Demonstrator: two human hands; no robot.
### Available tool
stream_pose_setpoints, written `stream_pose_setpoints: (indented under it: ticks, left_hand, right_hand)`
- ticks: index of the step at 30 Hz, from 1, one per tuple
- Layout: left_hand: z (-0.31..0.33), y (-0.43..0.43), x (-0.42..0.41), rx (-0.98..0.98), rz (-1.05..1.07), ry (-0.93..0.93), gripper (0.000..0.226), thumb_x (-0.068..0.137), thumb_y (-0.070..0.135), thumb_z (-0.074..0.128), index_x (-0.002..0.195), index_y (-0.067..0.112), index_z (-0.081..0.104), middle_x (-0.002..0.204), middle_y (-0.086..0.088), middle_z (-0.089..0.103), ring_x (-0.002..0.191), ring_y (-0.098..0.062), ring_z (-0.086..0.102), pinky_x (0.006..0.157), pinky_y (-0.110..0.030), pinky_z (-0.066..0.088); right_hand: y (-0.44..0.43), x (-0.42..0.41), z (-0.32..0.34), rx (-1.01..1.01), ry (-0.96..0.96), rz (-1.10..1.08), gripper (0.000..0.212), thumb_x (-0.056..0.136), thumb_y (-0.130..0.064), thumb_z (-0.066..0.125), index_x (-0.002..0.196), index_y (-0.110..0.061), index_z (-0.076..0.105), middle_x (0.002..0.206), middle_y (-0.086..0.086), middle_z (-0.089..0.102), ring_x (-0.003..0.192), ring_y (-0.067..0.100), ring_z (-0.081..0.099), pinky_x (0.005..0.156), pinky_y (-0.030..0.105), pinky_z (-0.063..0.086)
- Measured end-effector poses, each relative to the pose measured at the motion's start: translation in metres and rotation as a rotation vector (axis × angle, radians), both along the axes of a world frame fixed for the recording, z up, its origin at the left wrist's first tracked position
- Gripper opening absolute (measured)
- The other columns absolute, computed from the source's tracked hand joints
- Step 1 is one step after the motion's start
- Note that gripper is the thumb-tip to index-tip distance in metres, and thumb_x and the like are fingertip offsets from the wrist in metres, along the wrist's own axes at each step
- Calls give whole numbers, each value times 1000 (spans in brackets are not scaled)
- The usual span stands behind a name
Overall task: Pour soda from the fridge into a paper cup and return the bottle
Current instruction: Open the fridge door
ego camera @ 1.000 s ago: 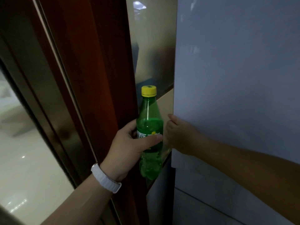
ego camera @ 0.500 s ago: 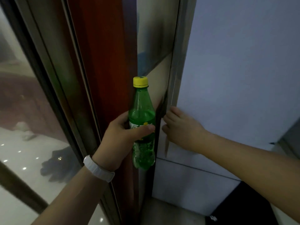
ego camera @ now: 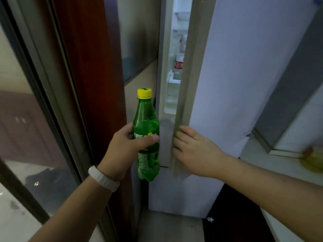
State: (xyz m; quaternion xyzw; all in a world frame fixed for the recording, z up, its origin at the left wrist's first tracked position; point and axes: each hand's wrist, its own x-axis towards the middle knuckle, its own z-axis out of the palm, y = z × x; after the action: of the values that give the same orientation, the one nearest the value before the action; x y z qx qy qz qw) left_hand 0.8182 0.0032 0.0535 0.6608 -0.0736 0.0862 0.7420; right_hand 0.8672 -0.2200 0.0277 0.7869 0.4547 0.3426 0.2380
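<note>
A green soda bottle with a yellow cap stands upright in the air in front of the fridge, and my left hand grips it around the label. My right hand holds the left edge of the pale fridge door, fingers curled round the door's rim. The door stands a little ajar, and a narrow gap shows lit shelves with a red and white can inside. No paper cup is in view.
A dark red wooden post and a glass pane stand close on the left. A light counter with a blurred yellow-green object lies to the right. A lower fridge door is shut below.
The fridge door has swung from shut to slightly ajar under my right hand, showing the lit inside. My left hand keeps holding the bottle upright; the view has tilted down and right.
</note>
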Motion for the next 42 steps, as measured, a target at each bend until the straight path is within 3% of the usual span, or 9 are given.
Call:
stream_pose_setpoints:
  ticks: [7, 14, 17, 20, 27, 32, 36, 38, 42]
  left_hand:
    - [13, -41, -38, 24, -38, -73, 29, 73, -3, 77, 100, 8, 73, 87, -6, 77, 77, -17, 71, 65, -22, 55]
    - [16, -104, -75, -5, -94, -63, 34, 69, 1, 79, 101, 3, 71, 86, -7, 76, 78, -19, 70, 65, -25, 57]
    - [13, -132, -83, 31, -153, -41, 40, 59, 6, 87, 97, 11, 74, 89, -6, 76, 79, -18, 71, 67, -27, 57]
    - [6, -156, -95, 34, -186, -23, 39, 55, 18, 88, 92, 17, 76, 90, -6, 77, 81, -19, 72, 71, -32, 58]
    - [-4, -204, -122, 31, -288, 2, 25, 74, -1, 75, 98, 5, 72, 83, -4, 76, 76, -17, 70, 65, -27, 58]
    - [1, -225, -109, 53, -401, 4, 44, 62, 12, 87, 103, 5, 72, 90, -8, 75, 82, -23, 69, 73, -35, 58]
    - [4, -241, -83, 54, -478, -3, 50, 50, 28, 91, 94, 11, 75, 93, -11, 77, 84, -26, 70, 83, -45, 55]
    - [5, -250, -72, 63, -528, -27, 53, 48, 34, 86, 95, 11, 75, 94, -12, 77, 83, -24, 71, 78, -40, 58]
    - [4, -269, -48, 67, -639, -26, 58, 48, 35, 86, 100, 12, 75, 97, -10, 77, 85, -24, 72, 73, -35, 57]
  right_hand:
    - [-54, -65, 0, 25, 6, -39, 15, 86, -14, 53, 85, -13, 68, 93, 9, 65, 102, 31, 60, 121, 45, 21]
    - [-115, -135, 2, 37, 51, -181, 29, 90, -10, 42, 91, -14, 70, 103, 8, 66, 111, 30, 58, 123, 45, 11]
    - [-142, -164, 3, 98, 48, -214, 31, 89, -10, 38, 86, -13, 69, 97, 8, 66, 106, 30, 60, 120, 46, 16]
    - [-167, -187, -1, 143, 41, -267, 22, 88, -14, 47, 87, -13, 68, 95, 9, 65, 103, 30, 60, 119, 48, 14]
    - [-220, -227, -10, 254, 47, -479, 18, 79, -25, 56, 86, -12, 66, 90, 9, 60, 99, 31, 56, 119, 51, 18]
    - [-256, -244, -21, 381, 19, -672, 22, 76, -24, 55, 91, -10, 65, 95, 11, 59, 101, 32, 57, 118, 54, 18]
    - [-268, -257, -34, 578, 29, -855, 33, 74, -23, 54, 101, -7, 64, 113, 19, 58, 116, 37, 52, 119, 54, 9]
    - [-268, -257, -40, 729, 77, -950, 42, 74, -24, 53, 112, -6, 61, 121, 21, 53, 121, 39, 49, 119, 55, 9]
    - [-262, -251, -44, 1156, 187, -1070, 65, 85, -31, 55, 143, -11, 37, 149, 19, 27, 135, 37, 37, 116, 49, 28]
